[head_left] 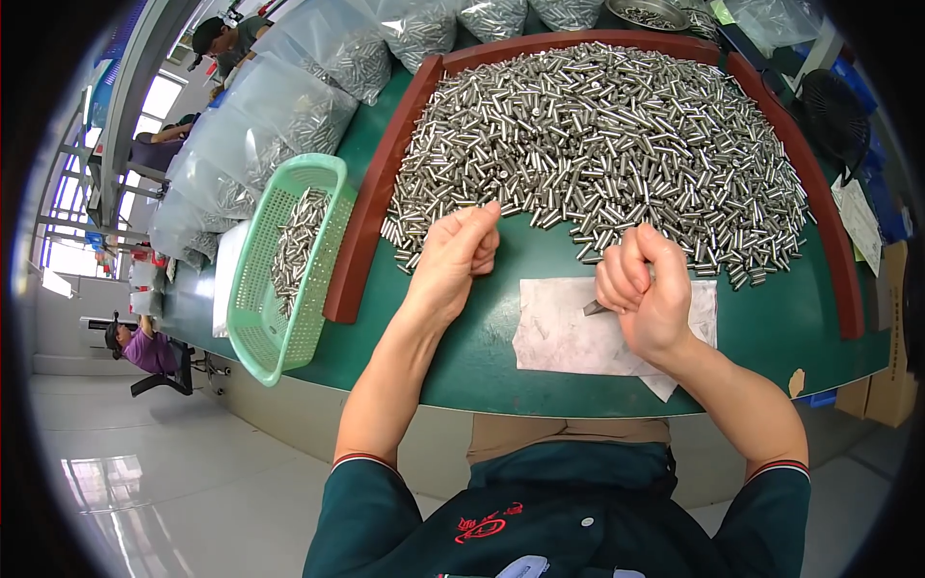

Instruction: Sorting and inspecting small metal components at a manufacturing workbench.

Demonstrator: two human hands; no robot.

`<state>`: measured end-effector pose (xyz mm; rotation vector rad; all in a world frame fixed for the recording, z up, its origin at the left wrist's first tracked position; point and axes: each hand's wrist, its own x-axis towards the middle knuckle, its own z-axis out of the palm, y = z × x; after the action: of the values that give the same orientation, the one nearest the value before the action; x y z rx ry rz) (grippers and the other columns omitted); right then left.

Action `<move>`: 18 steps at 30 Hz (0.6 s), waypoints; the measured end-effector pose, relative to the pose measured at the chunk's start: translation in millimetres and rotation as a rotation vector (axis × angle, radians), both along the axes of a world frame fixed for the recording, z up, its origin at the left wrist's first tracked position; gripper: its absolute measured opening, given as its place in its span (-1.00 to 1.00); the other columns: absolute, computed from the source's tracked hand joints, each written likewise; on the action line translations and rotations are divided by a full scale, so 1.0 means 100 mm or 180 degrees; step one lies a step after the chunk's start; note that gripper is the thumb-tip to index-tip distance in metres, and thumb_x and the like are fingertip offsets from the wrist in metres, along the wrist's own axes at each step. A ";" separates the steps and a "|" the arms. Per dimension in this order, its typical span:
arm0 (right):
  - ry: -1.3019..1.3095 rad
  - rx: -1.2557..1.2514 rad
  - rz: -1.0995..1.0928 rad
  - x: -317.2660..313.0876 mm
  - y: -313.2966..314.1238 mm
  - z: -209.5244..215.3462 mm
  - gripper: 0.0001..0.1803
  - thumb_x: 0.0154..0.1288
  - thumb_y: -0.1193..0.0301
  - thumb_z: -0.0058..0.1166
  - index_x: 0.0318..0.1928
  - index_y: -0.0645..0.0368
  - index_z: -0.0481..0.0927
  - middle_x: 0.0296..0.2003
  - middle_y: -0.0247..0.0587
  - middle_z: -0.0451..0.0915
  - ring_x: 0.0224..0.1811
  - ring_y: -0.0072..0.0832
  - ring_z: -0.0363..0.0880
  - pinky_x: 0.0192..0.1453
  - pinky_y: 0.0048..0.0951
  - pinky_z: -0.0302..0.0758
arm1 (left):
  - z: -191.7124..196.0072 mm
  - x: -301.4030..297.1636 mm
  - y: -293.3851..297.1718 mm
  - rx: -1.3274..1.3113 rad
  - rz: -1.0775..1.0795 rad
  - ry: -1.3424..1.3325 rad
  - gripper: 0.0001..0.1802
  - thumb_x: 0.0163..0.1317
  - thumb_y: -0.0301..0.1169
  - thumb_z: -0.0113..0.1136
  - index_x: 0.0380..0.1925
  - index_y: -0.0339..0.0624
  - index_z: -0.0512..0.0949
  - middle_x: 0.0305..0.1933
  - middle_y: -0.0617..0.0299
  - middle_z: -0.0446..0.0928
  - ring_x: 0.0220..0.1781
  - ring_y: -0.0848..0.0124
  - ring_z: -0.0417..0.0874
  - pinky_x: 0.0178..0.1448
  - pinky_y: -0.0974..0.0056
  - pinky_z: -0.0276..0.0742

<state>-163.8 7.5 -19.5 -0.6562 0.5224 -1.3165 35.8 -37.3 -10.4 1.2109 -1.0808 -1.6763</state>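
Note:
A wide heap of short, shiny metal pins (597,135) covers the far part of the green tabletop (472,371). My left hand (458,258) is closed at the heap's near edge, thumb uppermost; what its curled fingers hold, if anything, is hidden. To the right, my right hand (647,294) is curled above a stained white sheet of paper (559,332). From under its fingers sticks the grey end of a metal pin (594,307). The rest of that pin is covered by the hand.
Dark red wooden bars (371,222) frame the heap on three sides. A green plastic basket (252,323) with more pins stands at the left. Clear bags of pins (289,106) line the back left. A black fan (834,120) is at the right. Other people (154,347) sit farther left.

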 end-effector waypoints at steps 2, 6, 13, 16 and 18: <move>-0.0001 0.0003 -0.0007 0.00 0.00 0.00 -0.54 0.29 0.26 -0.37 -0.77 0.09 0.09 -0.86 -0.41 0.05 -0.81 -0.66 -0.10 -0.72 -0.58 -0.09 | -0.01 -0.06 -0.01 -0.1063 0.0310 -0.1321 -0.72 0.12 -0.35 0.12 -0.70 -0.22 0.39 -0.68 0.38 0.32 -0.67 0.58 0.22 -0.57 0.47 0.11; -0.0002 0.0047 -0.0017 0.01 -0.01 0.02 -0.54 0.29 0.27 -0.37 -0.77 0.08 0.09 -0.86 -0.41 0.05 -0.81 -0.66 -0.10 -0.72 -0.58 -0.08 | -0.06 -0.15 -0.05 -0.2505 0.0388 -0.3088 -0.89 0.01 -0.42 0.17 -0.48 -0.23 0.51 -0.75 0.13 0.39 -0.72 0.31 0.42 -0.56 0.28 0.30; 0.0003 0.0049 0.0007 0.00 0.00 0.02 -0.54 0.30 0.26 -0.37 -0.77 0.09 0.09 -0.86 -0.41 0.06 -0.81 -0.66 -0.09 -0.72 -0.59 -0.07 | -0.15 -0.15 -0.07 -0.2934 -0.0322 -0.3705 -0.89 0.04 -0.46 0.12 -0.42 -0.22 0.46 -0.74 0.14 0.36 -0.70 0.29 0.41 -0.54 0.29 0.31; 0.0012 0.0064 0.0049 0.01 0.00 0.01 -0.54 0.30 0.26 -0.37 -0.76 0.09 0.09 -0.85 -0.40 0.07 -0.81 -0.66 -0.08 -0.72 -0.59 -0.06 | -0.13 -0.08 -0.05 -0.2287 -0.0047 -0.2005 -0.88 0.18 -0.43 0.00 -0.44 -0.27 0.40 -0.60 0.34 0.36 -0.59 0.56 0.32 -0.52 0.45 0.24; 0.0016 0.0070 0.0023 -0.02 0.00 0.01 -0.54 0.30 0.26 -0.37 -0.76 0.09 0.09 -0.85 -0.40 0.07 -0.81 -0.66 -0.08 -0.72 -0.59 -0.06 | 0.00 -0.06 -0.04 -0.0230 -0.0269 0.0109 -0.89 0.19 -0.41 -0.01 -0.33 -0.21 0.39 -0.61 0.36 0.28 -0.66 0.67 0.13 -0.58 0.56 0.06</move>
<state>-165.4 7.2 -18.3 -0.6427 0.5376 -1.3009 29.8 -41.7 -10.6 1.1005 -1.1756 -1.7005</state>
